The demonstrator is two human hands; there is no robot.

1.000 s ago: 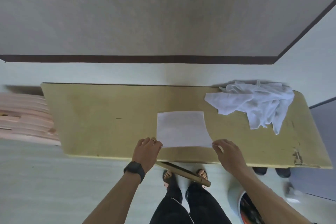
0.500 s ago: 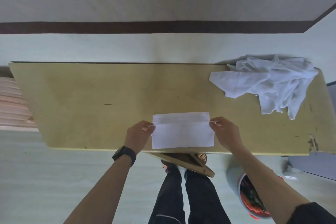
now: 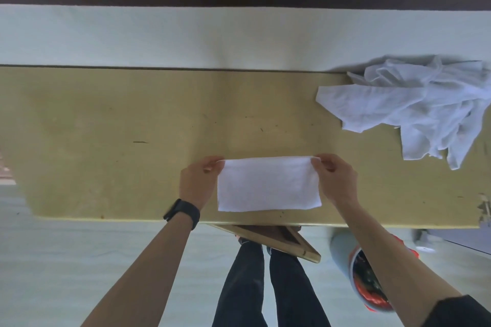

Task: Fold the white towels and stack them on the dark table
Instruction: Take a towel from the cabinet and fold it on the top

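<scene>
One towel (image 3: 268, 185) between both hands (image 3: 198, 180) (image 3: 337, 180)

folded towel (image 3: 268, 184) on table (image 3: 106, 141), pile (image 3: 425, 106) right

Arms outstretched, left hand (image 3: 198, 180) and right hand (image 3: 336, 179) in fingertip pinches on towel (image 3: 268, 186) corners.

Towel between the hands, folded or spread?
Folded: the towel lies as a compact flat rectangle on the table, left hand and right hand pinching its far corners.
</scene>
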